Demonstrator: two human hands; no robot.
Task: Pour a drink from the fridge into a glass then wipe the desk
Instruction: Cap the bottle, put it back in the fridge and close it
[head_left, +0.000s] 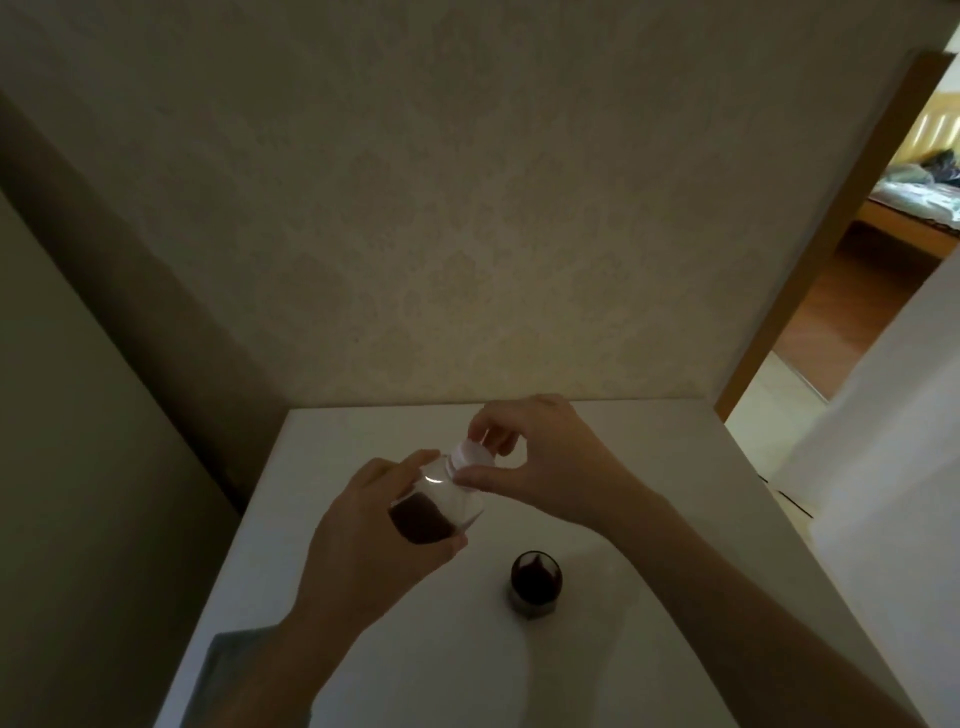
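Note:
My left hand (363, 525) grips a clear plastic bottle (441, 506) with dark drink in its lower part, tilted up and to the right above the white desk (649, 649). My right hand (540, 457) pinches the bottle's white cap (470, 453) between thumb and fingers at the neck. A small glass (535, 577) filled with dark drink stands upright on the desk, just below and to the right of the bottle, apart from both hands.
A grey cloth (228, 670) lies at the desk's near left edge, partly under my left forearm. The desk stands against a patterned wall. A doorway (857, 291) to another room opens at the right.

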